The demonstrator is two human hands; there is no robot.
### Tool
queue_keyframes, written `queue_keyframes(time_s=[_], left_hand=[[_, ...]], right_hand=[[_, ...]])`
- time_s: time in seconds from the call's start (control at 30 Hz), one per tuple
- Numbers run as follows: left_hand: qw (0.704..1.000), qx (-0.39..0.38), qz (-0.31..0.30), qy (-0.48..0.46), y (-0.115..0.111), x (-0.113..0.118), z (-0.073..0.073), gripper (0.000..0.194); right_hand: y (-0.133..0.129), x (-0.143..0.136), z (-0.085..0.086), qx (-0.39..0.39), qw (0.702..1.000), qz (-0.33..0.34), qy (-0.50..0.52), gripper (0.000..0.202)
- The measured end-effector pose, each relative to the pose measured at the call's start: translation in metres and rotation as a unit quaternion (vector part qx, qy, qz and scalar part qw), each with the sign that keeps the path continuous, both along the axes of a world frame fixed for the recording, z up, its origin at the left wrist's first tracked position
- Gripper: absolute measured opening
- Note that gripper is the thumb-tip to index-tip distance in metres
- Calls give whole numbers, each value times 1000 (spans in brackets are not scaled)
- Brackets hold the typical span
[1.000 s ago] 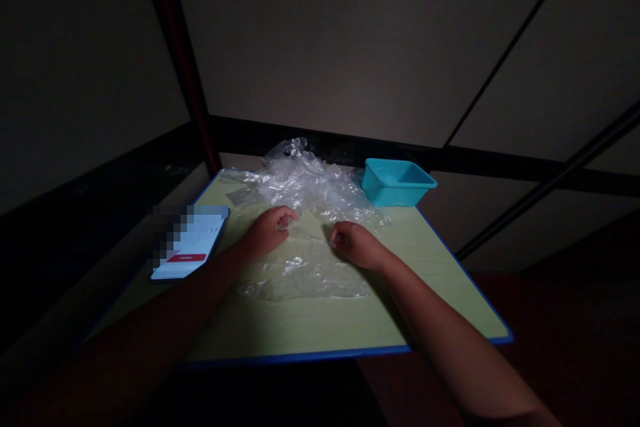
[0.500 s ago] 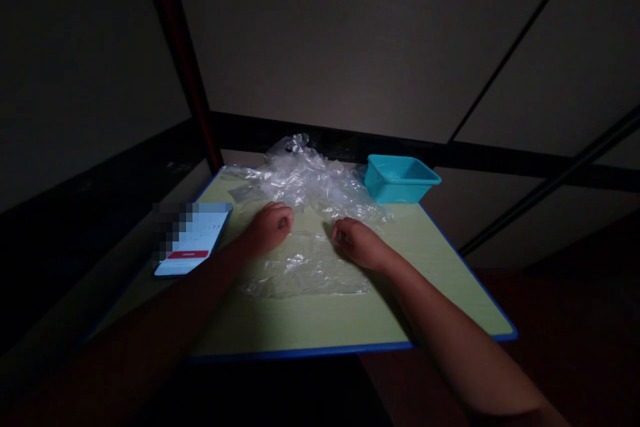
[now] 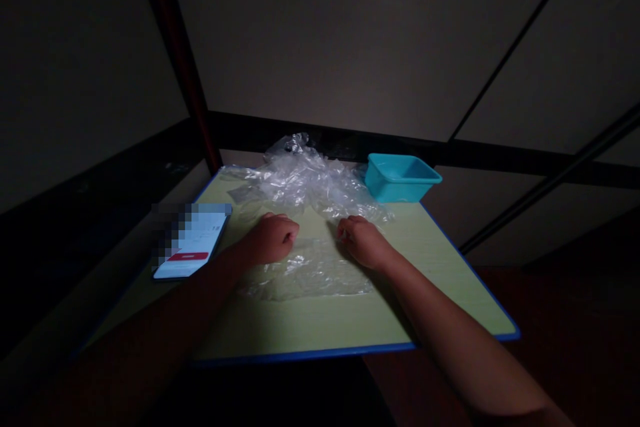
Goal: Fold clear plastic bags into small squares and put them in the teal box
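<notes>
A clear plastic bag point(image 3: 313, 273) lies spread out and wrinkled on the table, in front of me. My left hand point(image 3: 274, 239) is closed in a fist at its far left corner, with the bag's edge running up to the fingers. At the far right corner my right hand point(image 3: 364, 241) pinches the bag between thumb and curled fingers. The exact grip points are dim and partly hidden. Just beyond both hands rests a crumpled heap of clear plastic bags point(image 3: 305, 177).
A turquoise plastic basket point(image 3: 400, 187) stands at the table's back right corner. On the left lies a phone point(image 3: 193, 247) with its screen lit. The pale green table point(image 3: 320, 330) has a blue rim, and dark panelled walls point(image 3: 325, 47) rise behind it.
My left hand has moved slightly right and toward me, and its fist has turned more knuckles-up. The right hand has shifted a little to the right. The heap, basket and phone stay put.
</notes>
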State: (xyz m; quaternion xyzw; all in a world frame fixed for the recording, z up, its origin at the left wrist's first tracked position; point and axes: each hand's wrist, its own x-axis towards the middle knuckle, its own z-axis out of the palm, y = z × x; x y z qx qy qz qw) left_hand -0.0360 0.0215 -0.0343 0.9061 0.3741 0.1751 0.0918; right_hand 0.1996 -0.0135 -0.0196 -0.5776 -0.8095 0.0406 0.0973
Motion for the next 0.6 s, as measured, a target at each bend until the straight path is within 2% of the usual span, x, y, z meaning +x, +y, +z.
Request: queue_keyframes(time_s=[0.13,0.27,0.6], left_hand=[[999,22,-14,27,-3,0,1,12],[998,38,-18,39,-4,0,1,11],[999,25,-39,27,-3,-2,0,12]], right_hand=[[0,1,-1,13,1000,-5,-22,15],[0,2,1,16,998,-30,-49,22],[5,15,7,-5,989,-109,-99,25]])
